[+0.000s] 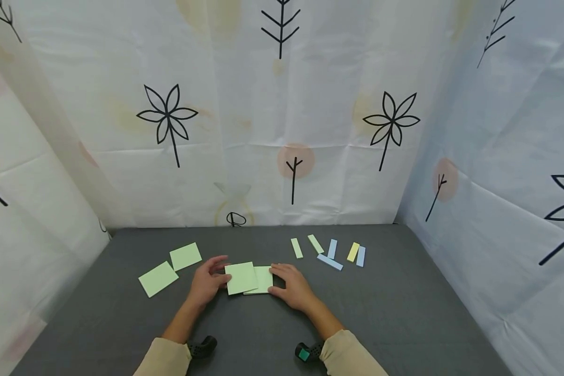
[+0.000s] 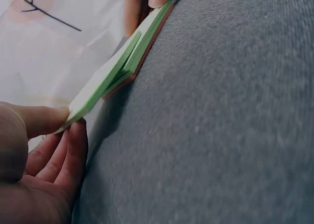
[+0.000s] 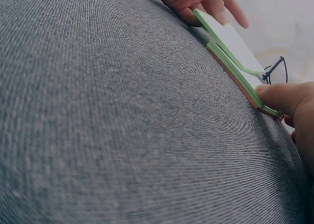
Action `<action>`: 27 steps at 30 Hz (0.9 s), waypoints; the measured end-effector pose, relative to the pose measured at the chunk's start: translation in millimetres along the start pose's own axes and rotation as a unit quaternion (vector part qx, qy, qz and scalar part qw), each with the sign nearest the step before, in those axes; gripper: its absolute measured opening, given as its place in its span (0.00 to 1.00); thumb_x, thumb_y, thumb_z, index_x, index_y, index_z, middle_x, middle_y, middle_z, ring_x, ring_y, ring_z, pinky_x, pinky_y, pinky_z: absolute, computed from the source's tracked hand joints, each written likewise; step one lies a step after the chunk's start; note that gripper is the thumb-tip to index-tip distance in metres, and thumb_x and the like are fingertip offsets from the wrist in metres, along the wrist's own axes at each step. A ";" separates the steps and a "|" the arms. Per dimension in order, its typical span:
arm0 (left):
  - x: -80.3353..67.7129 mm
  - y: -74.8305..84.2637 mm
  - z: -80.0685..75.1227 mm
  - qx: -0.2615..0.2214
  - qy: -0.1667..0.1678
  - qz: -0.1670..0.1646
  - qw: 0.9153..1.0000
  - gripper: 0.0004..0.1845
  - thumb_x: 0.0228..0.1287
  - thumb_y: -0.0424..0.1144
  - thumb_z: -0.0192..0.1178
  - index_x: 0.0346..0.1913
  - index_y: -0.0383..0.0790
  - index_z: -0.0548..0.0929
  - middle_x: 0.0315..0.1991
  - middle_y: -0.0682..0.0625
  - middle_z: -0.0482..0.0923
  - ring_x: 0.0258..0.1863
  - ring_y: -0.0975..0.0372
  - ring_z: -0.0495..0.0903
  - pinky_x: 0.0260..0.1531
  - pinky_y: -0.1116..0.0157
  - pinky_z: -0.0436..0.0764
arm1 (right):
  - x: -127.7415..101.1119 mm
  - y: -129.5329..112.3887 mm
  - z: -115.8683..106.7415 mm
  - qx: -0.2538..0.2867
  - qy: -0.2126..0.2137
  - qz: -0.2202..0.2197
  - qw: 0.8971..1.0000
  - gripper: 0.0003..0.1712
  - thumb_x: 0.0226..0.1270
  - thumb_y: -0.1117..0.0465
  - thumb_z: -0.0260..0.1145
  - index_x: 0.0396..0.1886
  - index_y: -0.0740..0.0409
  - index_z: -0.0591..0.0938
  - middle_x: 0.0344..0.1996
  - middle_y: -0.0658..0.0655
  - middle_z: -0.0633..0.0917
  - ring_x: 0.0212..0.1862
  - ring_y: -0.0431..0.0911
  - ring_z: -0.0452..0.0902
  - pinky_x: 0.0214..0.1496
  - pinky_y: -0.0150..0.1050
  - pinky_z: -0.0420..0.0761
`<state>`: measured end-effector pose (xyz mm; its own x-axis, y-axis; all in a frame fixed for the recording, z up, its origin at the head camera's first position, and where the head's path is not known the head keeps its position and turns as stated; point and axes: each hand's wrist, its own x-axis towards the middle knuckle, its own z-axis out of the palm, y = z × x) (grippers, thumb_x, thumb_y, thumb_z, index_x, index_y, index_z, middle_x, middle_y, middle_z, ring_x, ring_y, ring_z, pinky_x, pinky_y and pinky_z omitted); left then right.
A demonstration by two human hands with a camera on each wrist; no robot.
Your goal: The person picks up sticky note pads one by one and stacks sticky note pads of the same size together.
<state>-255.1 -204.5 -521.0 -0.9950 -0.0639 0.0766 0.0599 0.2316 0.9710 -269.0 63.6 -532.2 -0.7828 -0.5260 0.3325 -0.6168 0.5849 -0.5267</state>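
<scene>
Your left hand pinches upper green pad, lifting its edge; your right hand grip holds lower pad flat on counter.

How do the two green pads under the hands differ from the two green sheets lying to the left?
The two green pads overlap, the upper one lifted at its left edge; the two green sheets lie flat and apart. The left hand and right hand hold the pads; nothing touches the sheets. The pads show stacked thickness; the sheets look thin. All are light green and roughly square.
</scene>
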 end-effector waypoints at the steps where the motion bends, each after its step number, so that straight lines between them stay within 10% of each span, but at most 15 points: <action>1: 0.5 0.6 2.0 0.018 0.002 0.007 1.000 0.29 0.57 0.22 0.65 0.64 0.32 0.73 0.54 0.33 0.78 0.35 0.58 0.83 0.30 0.63 0.82 | 0.0 -0.2 -0.1 -0.001 0.000 0.002 1.000 0.28 0.65 0.55 0.68 0.61 0.63 0.78 0.62 0.58 0.76 0.66 0.55 0.66 0.65 0.55 0.66; 10: 4.0 1.2 17.1 0.152 0.029 0.056 0.986 0.28 0.52 0.24 0.69 0.59 0.37 0.78 0.49 0.40 0.81 0.35 0.57 0.83 0.28 0.64 0.79 | -1.2 -3.6 -0.7 -0.002 0.002 0.037 0.999 0.31 0.64 0.54 0.70 0.65 0.57 0.75 0.62 0.58 0.76 0.66 0.55 0.67 0.64 0.54 0.67; 27: -2.4 7.7 36.5 0.256 0.075 0.120 0.956 0.28 0.50 0.31 0.73 0.58 0.38 0.80 0.40 0.43 0.77 0.29 0.59 0.71 0.30 0.58 0.70 | -0.7 -5.5 -3.7 0.035 -0.014 0.073 0.997 0.43 0.56 0.54 0.76 0.71 0.52 0.69 0.64 0.57 0.73 0.66 0.55 0.66 0.62 0.56 0.68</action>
<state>-255.1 -167.1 -522.0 -0.9326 -0.0793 0.3522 0.1993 0.7003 0.6855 -265.4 63.1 -526.6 -0.8605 -0.4563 0.2265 -0.4885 0.6130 -0.6209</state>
